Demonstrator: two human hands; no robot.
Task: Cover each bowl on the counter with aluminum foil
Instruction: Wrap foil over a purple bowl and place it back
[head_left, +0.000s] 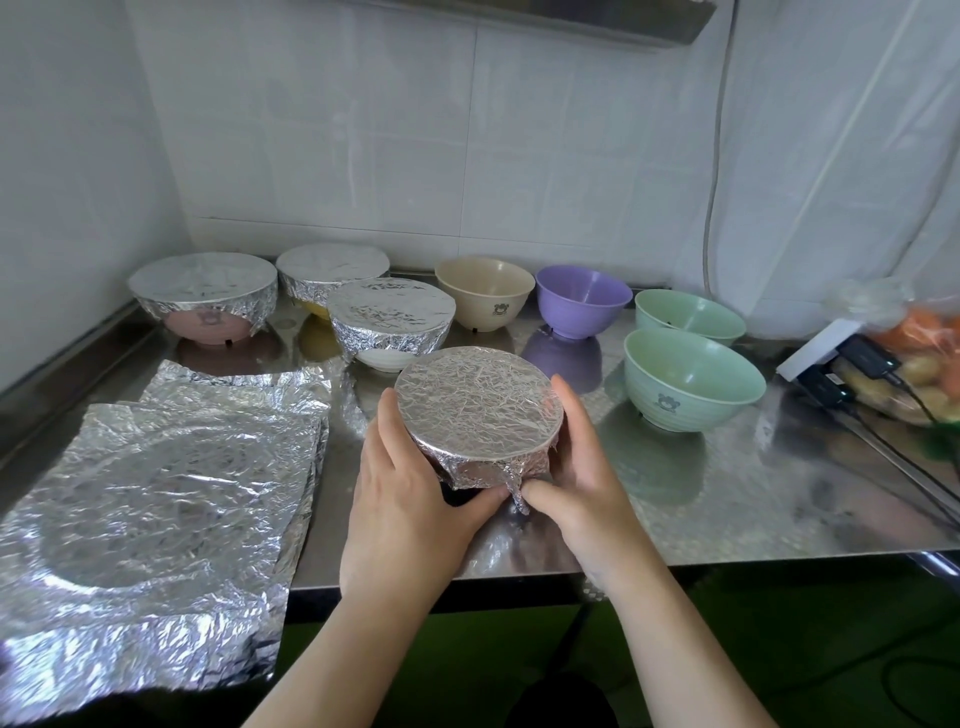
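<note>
A foil-covered bowl (479, 410) sits near the counter's front edge, between my two hands. My left hand (410, 493) cups its left side, thumb pressing the foil skirt at the front. My right hand (576, 478) wraps its right side, thumb pinching a foil fold at the bottom. Three more foil-covered bowls stand at the back left: a pink one (203, 291), a yellow one (332, 270) and a white one (390, 316). Uncovered bowls stand to the right: beige (484, 293), purple (583, 299) and two green (689, 317) (693, 379). Loose foil sheets (156, 519) lie at the left.
The steel counter (753, 493) ends in a front edge just below my wrists. A white device with black cables (841, 358) and a bag of vegetables (919, 358) sit at the right end. White tiled wall behind; plastic sheeting hangs at the right.
</note>
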